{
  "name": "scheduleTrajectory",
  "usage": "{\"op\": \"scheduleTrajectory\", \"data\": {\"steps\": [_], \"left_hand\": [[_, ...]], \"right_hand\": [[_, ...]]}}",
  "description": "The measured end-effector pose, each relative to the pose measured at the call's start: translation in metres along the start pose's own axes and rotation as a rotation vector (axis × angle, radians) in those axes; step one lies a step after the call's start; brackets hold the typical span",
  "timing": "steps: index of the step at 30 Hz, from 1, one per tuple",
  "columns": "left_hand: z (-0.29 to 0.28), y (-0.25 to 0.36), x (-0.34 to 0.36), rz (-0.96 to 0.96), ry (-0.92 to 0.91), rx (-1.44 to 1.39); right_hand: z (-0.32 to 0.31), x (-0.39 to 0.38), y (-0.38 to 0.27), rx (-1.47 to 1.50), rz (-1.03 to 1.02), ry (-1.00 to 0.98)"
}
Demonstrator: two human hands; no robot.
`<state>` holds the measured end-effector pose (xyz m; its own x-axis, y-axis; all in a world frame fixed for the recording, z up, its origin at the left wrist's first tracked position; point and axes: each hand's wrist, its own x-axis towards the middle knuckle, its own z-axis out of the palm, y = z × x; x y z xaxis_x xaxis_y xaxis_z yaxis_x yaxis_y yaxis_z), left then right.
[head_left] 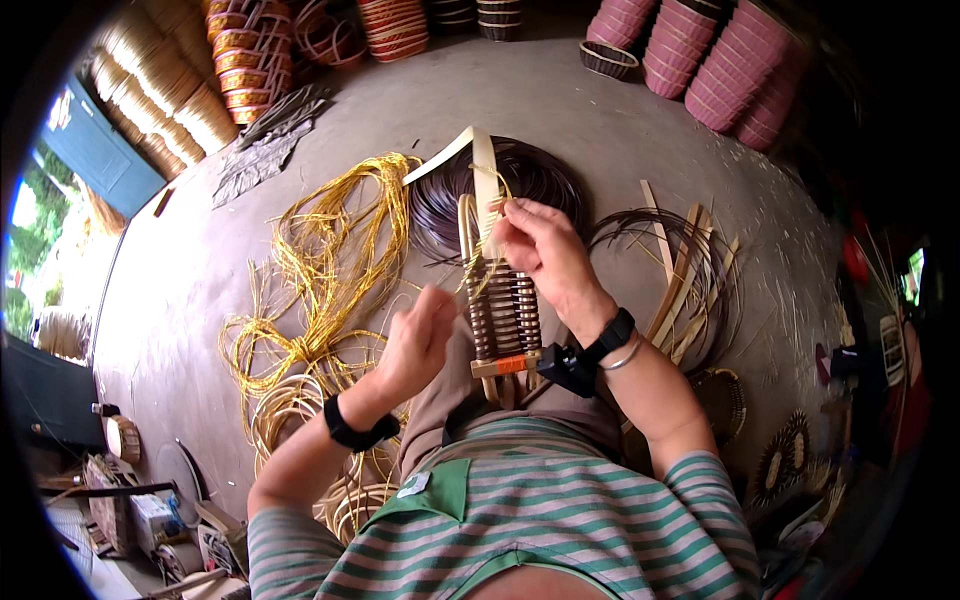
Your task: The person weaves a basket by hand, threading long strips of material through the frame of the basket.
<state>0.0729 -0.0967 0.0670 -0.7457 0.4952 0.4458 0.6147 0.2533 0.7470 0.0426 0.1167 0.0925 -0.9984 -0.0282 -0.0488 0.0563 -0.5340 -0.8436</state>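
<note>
Over the person's lap, between the two hands, sits one woven piece (505,312) of brown strands laced across tan rods. It looks light and fairly stiff lengthwise, with some spring; the side rods, or the wooden bar (505,366) at its near end, seem the firmest hold. One pale flat strip (484,165), bent over at its far end, runs up from it and probably creases easily. The right hand (540,250) has its fingers pinched nearly together on a gold strand (507,184) (likely soft and rather slippery). The left hand (425,330) has its fingers curled in, blurred; I cannot tell whether they grip anything. On the floor (640,140): one gold hank (345,240) left, one large dark coil (562,185) far, and one looser dark coil (722,300) right.
</note>
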Motion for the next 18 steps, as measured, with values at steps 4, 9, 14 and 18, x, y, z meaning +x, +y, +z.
{"op": "scheduleTrajectory", "data": {"steps": [4, 9, 14, 18], "left_hand": [[-0.027, -0.031, -0.046, -0.07, 0.083, 0.253], [-0.053, -0.067, -0.093, -0.233, 0.105, 0.435], [-0.038, -0.05, -0.034, 0.007, 0.364, 0.439], [-0.016, -0.005, 0.007, -0.016, 0.383, 0.256]], "right_hand": [[-0.038, 0.005, -0.03, 0.008, -0.275, 0.276], [-0.078, -0.002, -0.043, -0.044, -0.608, 0.417], [-0.028, -0.027, -0.019, -0.314, -0.185, 0.083], [-0.004, -0.032, 0.003, -0.334, -0.101, -0.07]]}}
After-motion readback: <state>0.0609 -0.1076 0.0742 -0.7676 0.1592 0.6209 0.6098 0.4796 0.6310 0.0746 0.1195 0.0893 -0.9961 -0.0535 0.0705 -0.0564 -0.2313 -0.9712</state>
